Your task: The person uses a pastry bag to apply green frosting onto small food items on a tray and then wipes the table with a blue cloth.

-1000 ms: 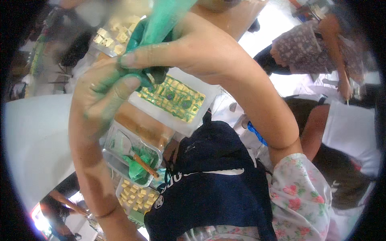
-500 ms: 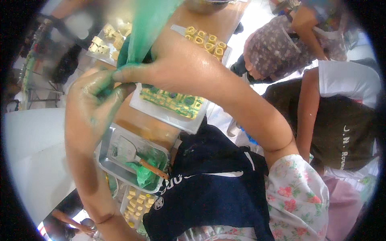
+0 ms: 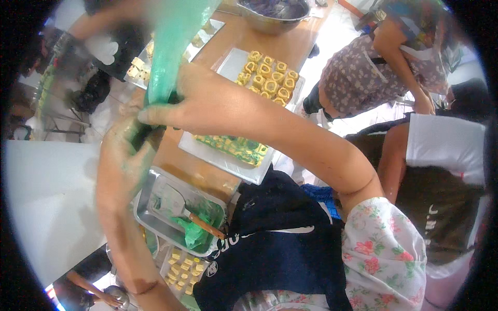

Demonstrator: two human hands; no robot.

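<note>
A green, translucent plastic bag (image 3: 171, 44) hangs in front of me, narrowing down to my hands. My right hand (image 3: 199, 98) is closed around its lower part, thumb pointing left. Against that thumb, my left hand (image 3: 124, 150) curls round the bag's lower end; green smears cover its skin, and part of its grip is hidden. Beneath my hands, yellow pieces decorated with green lines (image 3: 233, 150) sit on a white tray (image 3: 220, 163). Nearer to me, a metal pan (image 3: 148, 212) holds a wooden-handled spatula (image 3: 205, 224) and crumpled green stuff (image 3: 194, 236).
Ring-topped yellow pastries (image 3: 270, 78) fill a tray farther along the wooden table (image 3: 223, 181). Beyond them stands a metal bowl (image 3: 272, 18) with dark contents. Small yellow pieces (image 3: 181, 272) lie on a tray near my left forearm. Other people stand along the right side.
The view has shifted, showing more of the far table and the bowl. My hands stay together at the bag; my left fingers are now more hidden behind my right thumb.
</note>
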